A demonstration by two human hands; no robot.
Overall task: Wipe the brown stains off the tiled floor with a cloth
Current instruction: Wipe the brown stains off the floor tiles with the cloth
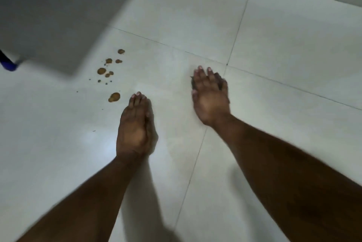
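Reaching out over pale glossy tiled floor (274,26): left hand (135,124) and right hand (210,94) flat, fingers straight, holding nothing. Cluster of brown stain drops (109,73) just left of left hand, beside grey cabinet (58,16). Cloth not visible; fetch first, then wipe inward, avoid smearing.

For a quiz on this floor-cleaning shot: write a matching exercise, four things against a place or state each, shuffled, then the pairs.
Things:
1. brown stains
2. left hand
3. right hand
4. blue object

Places or states:
A. at the picture's left edge, under the grey surface
B. fingers straight, beside the nearest brown drop
C. scattered drops on a white tile
D. fingers straight, near where the tile joints cross

Pairs: 1-C, 2-B, 3-D, 4-A
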